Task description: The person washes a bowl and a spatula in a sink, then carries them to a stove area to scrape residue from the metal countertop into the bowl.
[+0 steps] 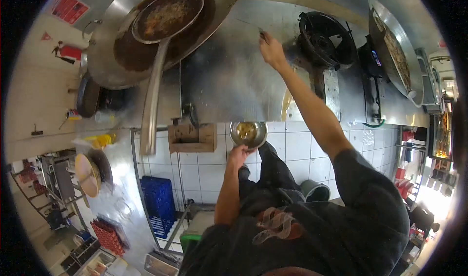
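My left hand [238, 156] is closed on the near rim of a steel bowl [263, 135], held low in front of the counter edge. Yellowish bits or liquid lie at the bowl's bottom. Stretched out over the steel counter [229, 76], my right hand [273, 53] is closed around a thin tool [263, 33] with a dark end. Its slim shaft seems to point left; the exact kind is not clear. Left of this hand is a large wok [105, 52] of dark brown liquid. A long-handled strainer [158, 88] with browned food bits rests over the wok.
A black burner ring [325, 39] stands right of my right hand. Farther right, a big pan [397, 47] of food sits tilted in view. The strainer handle juts past the counter edge. Below are a blue crate [158, 203], a wooden box [192, 138] and a bucket [316, 192].
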### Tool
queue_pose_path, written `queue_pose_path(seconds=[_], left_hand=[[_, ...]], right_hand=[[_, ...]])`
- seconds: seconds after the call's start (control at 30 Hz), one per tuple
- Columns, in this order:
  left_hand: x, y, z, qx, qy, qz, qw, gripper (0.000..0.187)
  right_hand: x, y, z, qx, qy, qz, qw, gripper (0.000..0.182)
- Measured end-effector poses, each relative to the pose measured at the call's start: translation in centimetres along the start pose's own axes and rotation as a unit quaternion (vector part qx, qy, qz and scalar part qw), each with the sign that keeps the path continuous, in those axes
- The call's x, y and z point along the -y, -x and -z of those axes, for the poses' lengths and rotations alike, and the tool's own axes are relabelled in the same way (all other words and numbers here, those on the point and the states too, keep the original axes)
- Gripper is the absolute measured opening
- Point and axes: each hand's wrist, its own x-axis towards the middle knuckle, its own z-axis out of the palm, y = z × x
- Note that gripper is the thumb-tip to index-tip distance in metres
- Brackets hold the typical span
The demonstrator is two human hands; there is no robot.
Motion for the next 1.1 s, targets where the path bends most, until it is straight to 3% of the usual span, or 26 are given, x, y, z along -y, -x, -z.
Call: queue_pose_path(seconds=[0.07,0.13,0.2,0.23,0.27,0.3,0.37,0.43,0.53,0.57,0.6,0.63,0.7,0.77,0.83,0.97,1.03,1.1], left_hand=[[-0.3,0.8,-1.6,-0.009,-0.038,-0.035,0.999,0.040],[-0.4,0.5,-1.9,-0.053,-0.067,-0.025,0.996,0.042],[-0.5,0.4,-1.7,-0.021,-0.070,-0.026,0.997,0.035],[-0.4,-0.3,-1.6,-0.085,-0.061,0.005,0.994,0.030],[-0.2,-0.3,-0.7,-0.039,-0.058,-0.005,0.998,0.029],[-0.3,0.0,0.0,0.012,-0.276,-0.089,0.957,0.034],[-1.6,-0.1,-1.4,0.035,-0.346,-0.127,0.929,0.041],[-2.4,0.6,-3.8,-0.020,-0.057,-0.052,0.997,0.041],[-2.4,0.4,-3.5,-0.077,-0.212,-0.041,0.973,0.039],[-2.3,0.1,-3.3,-0.069,-0.016,-0.038,0.997,0.040],[-2.5,0.2,-2.9,-0.053,-0.305,-0.021,0.951,0.040],[-2.9,0.6,-2.7,-0.031,-0.567,0.001,0.823,0.041],[-3.1,0.4,-2.4,-0.013,-0.693,-0.017,0.720,0.040],[-2.4,0.5,-2.1,-0.030,-0.510,-0.080,0.856,0.036],[-2.0,0.4,-1.6,-0.017,-0.364,-0.133,0.922,0.032],[-4.4,0.4,-2.8,0.003,-0.522,0.007,0.853,0.035],[-4.8,1.4,-3.6,-0.022,-0.477,-0.008,0.879,0.035],[-4.7,0.3,-3.8,-0.042,-0.295,0.011,0.954,0.035]], right_hand=[[-2.3,-6.9,-2.9,-0.022,0.042,0.056,0.997,0.042],[-2.4,-13.0,-4.9,0.005,0.054,0.035,0.998,0.040],[-3.1,-17.9,-7.2,0.025,0.072,0.016,0.997,0.038],[-3.4,-20.3,-8.4,0.028,0.084,0.011,0.996,0.037],[-3.6,-22.3,-9.5,0.031,0.095,0.005,0.995,0.036],[-3.7,-23.8,-10.4,0.019,0.084,0.029,0.996,0.036],[-4.3,-25.9,-12.1,-0.002,0.065,0.075,0.995,0.034],[-5.3,-28.4,-15.0,0.005,0.072,0.026,0.997,0.034],[-6.5,-30.5,-18.9,-0.042,0.074,0.011,0.996,0.032],[-6.7,-30.6,-19.7,-0.066,0.074,0.011,0.995,0.031],[-7.0,-30.6,-20.4,-0.047,0.062,0.000,0.997,0.030],[-6.8,-30.0,-20.4,-0.028,0.050,-0.013,0.998,0.029],[-5.5,-28.6,-19.1,-0.013,0.023,-0.023,0.999,0.026],[-4.3,-26.7,-17.4,0.006,0.037,-0.018,0.999,0.025],[-3.2,-23.8,-16.1,0.029,0.064,0.002,0.998,0.029],[-2.3,-15.3,-14.6,0.061,0.074,-0.013,0.995,0.040],[-1.4,-9.5,-14.1,0.073,0.098,-0.023,0.992,0.046],[-0.2,-3.4,-12.9,0.086,0.095,-0.035,0.991,0.047]])
